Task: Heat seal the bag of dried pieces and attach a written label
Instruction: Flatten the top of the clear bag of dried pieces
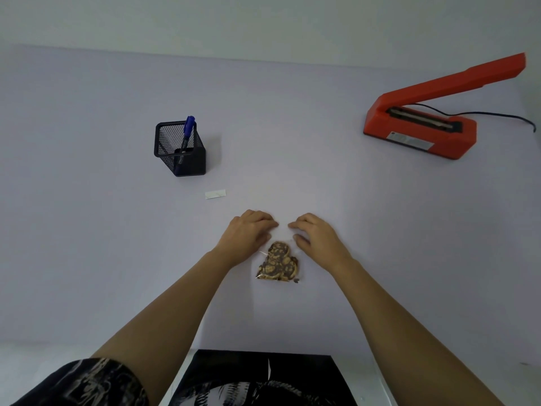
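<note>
A clear bag of brown dried pieces (278,263) lies flat on the pale table, just in front of me. Its see-through upper part reaches up between my hands and is hard to make out. My left hand (248,232) and my right hand (317,234) sit at that upper end. Their curled fingertips point at each other and their thumbs lie below, pinching the film. A small white label (215,194) lies on the table up and left of my left hand. A blue pen (188,128) stands in a black mesh holder (181,153). The orange heat sealer (418,136) sits at the far right with its arm raised.
The sealer's black cord (497,115) trails off to the right edge. A wall runs behind the table's far edge. My dark printed shirt fills the bottom of the view.
</note>
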Available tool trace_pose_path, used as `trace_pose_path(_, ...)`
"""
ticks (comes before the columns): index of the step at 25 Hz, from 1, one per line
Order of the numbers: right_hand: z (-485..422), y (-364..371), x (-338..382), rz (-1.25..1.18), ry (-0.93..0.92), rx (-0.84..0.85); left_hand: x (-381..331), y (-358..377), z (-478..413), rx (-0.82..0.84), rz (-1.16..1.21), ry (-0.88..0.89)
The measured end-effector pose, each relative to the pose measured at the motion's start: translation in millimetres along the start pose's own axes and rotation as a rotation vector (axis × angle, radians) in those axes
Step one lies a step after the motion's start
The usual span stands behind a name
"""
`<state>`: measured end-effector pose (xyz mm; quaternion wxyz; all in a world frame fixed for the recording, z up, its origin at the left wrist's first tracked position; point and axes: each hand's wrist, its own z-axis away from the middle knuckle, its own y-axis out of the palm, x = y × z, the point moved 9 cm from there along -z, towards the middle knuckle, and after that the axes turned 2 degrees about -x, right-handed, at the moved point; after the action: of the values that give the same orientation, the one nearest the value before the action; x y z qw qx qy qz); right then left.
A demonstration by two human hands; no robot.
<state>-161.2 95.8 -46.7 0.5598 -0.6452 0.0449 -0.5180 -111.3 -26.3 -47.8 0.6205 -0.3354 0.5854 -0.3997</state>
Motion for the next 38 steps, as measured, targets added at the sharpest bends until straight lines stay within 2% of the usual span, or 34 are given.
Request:
trace_pose_path(12,5.5,4.1,-3.5,0.042,0.09,0.007,5.5,3.2,1.7,0.023,-0.01,-0.065)
trace_pose_path(15,7.6,3.6,1.5,0.024,0.059,-0.01,7.8,1.0,0.8,0.013,0.022,-0.104)
trace_pose_path(20,4.4,11.3,9.2,0.078,-0.071,0.019,-6.6,-3.6,-0.1,-0.039,0.023,0.081)
trace_pose_path(26,5.5,5.8,3.8,0.098,-0.046,-0.023,-5.3,-1.7,3.2,-0.042,0.028,0.077)
trace_pose_path(38,1.5,-0.6,-3.2,0.053,0.082,-0.017,3.2,-0.7,-5.0,0.07,0.031,-0.084)
